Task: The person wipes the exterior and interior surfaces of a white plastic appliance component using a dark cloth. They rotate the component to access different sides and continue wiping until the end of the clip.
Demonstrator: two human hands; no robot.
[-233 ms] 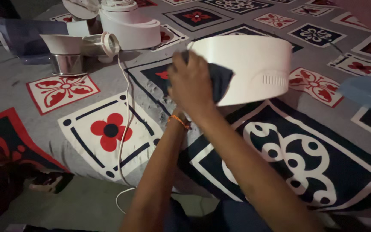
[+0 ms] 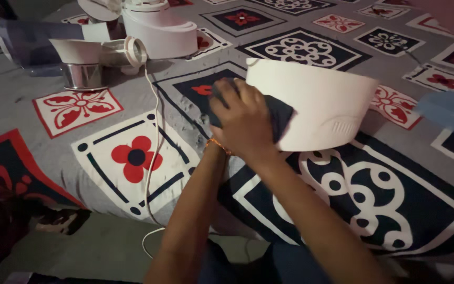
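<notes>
A curved white plastic appliance housing (image 2: 321, 100) is tilted over the patterned bedsheet (image 2: 80, 152). My left hand (image 2: 240, 118), with an orange thread at the wrist, presses a dark blue cloth (image 2: 284, 117) against the housing's left end. My right forearm (image 2: 300, 210) reaches in from the lower right and ends under the left hand. The right hand itself is hidden there, so I cannot tell what it grips.
At the back left stand a white appliance base (image 2: 158, 29), a steel jar (image 2: 82, 76) and a translucent container (image 2: 22, 42). A white cord (image 2: 153, 137) runs from them toward me. A pale blue plastic lid (image 2: 447, 113) lies at the right edge.
The housing and both hands have shifted down and to the right, and the housing now tilts more, uncovering the dark patterned square behind it.
</notes>
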